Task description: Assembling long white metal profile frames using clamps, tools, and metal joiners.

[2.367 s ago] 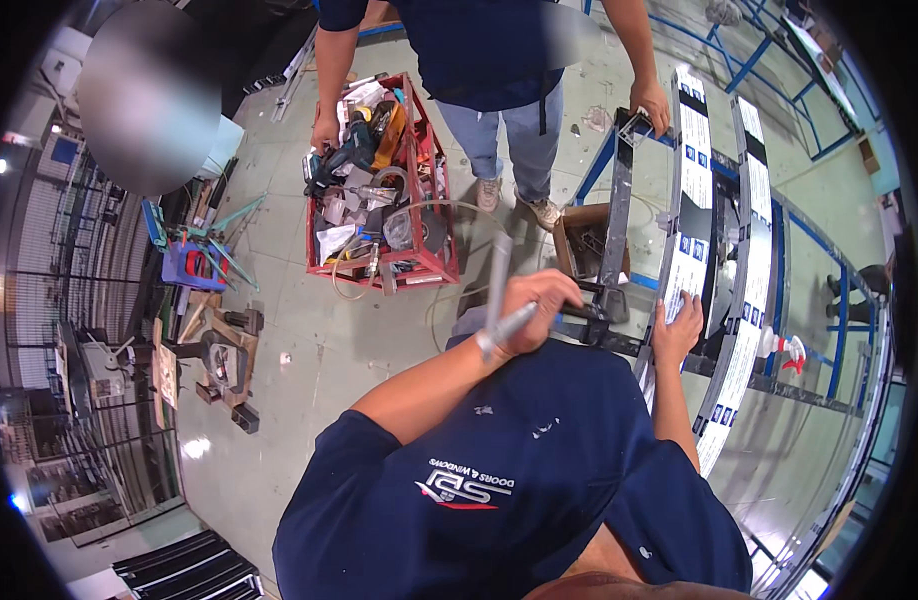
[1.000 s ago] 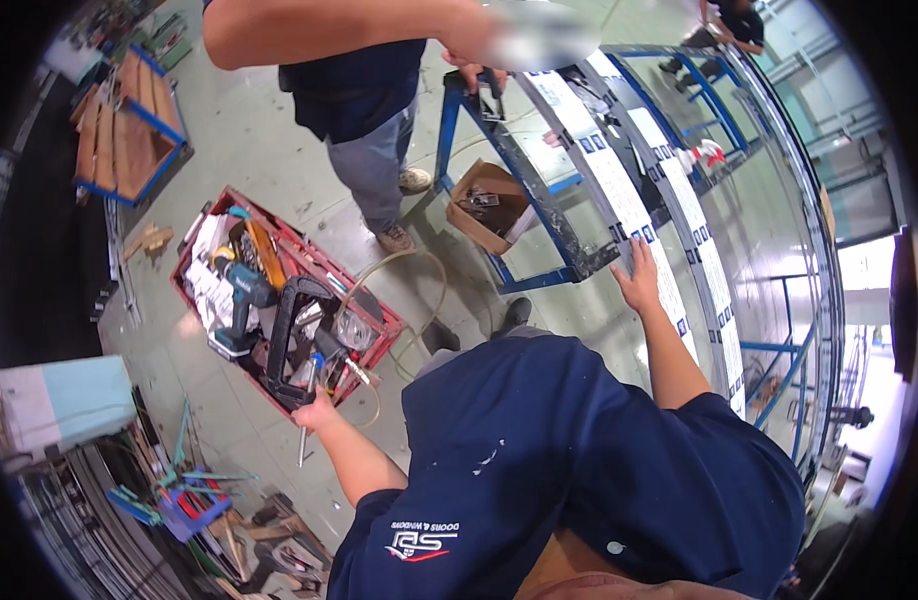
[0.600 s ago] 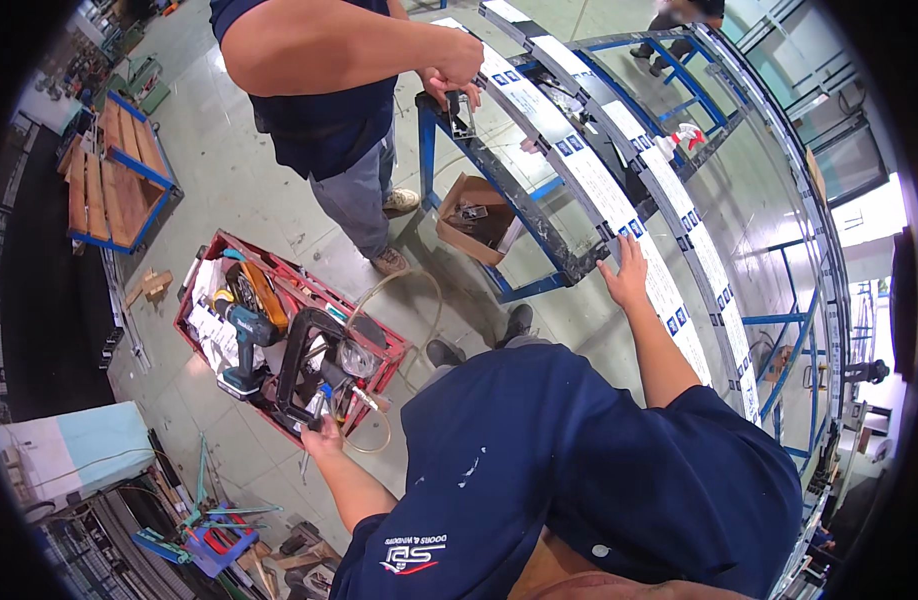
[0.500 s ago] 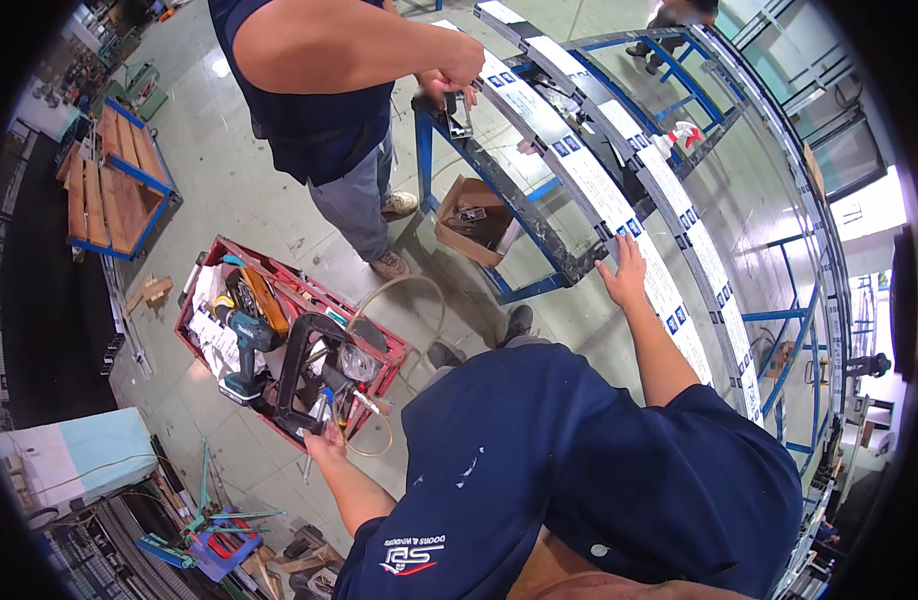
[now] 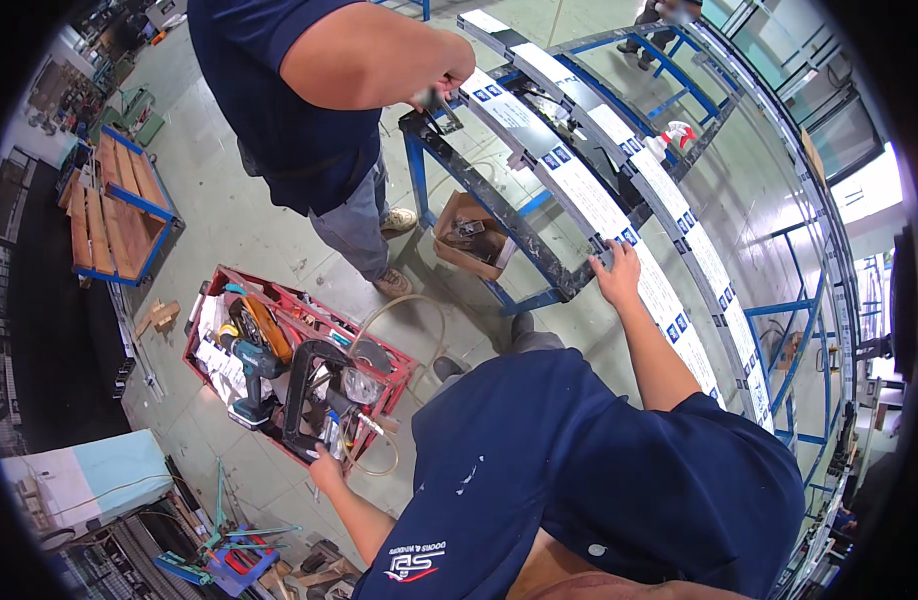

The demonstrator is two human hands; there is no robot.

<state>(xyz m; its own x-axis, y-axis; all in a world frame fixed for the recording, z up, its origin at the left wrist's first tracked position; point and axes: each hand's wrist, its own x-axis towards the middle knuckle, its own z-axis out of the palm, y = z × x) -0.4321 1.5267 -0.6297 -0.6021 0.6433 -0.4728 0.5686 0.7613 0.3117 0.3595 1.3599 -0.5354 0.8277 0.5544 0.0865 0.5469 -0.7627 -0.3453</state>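
My right hand (image 5: 619,275) rests with its fingers apart on the side of a long profile (image 5: 584,188) covered in white and blue film. Down at the left, my left hand (image 5: 326,470) is curled at the near edge of a red toolbox (image 5: 394,400). It is beside the lower end of a black C-shaped frame (image 5: 301,385); what its fingers hold is hidden. A thin rod (image 5: 316,492) shows just below that hand. Inside the toolbox lie a teal cordless drill (image 5: 249,372), an orange tool (image 5: 262,328) and a coiled hose.
Across from me a co-worker (image 5: 289,110) has a hand at the profile's far end. A second wrapped profile (image 5: 669,205) runs alongside, with a spray bottle (image 5: 671,138) beyond. Blue-legged trestles (image 5: 419,165) support them; beneath stands a cardboard box (image 5: 457,255). Wooden pallet boards (image 5: 129,205) lie left.
The view has tilted, so the toolbox and floor sit slightly lower in the picture. The co-worker's arm and body have shifted. My hands stay at the same places on the profile and toolbox.
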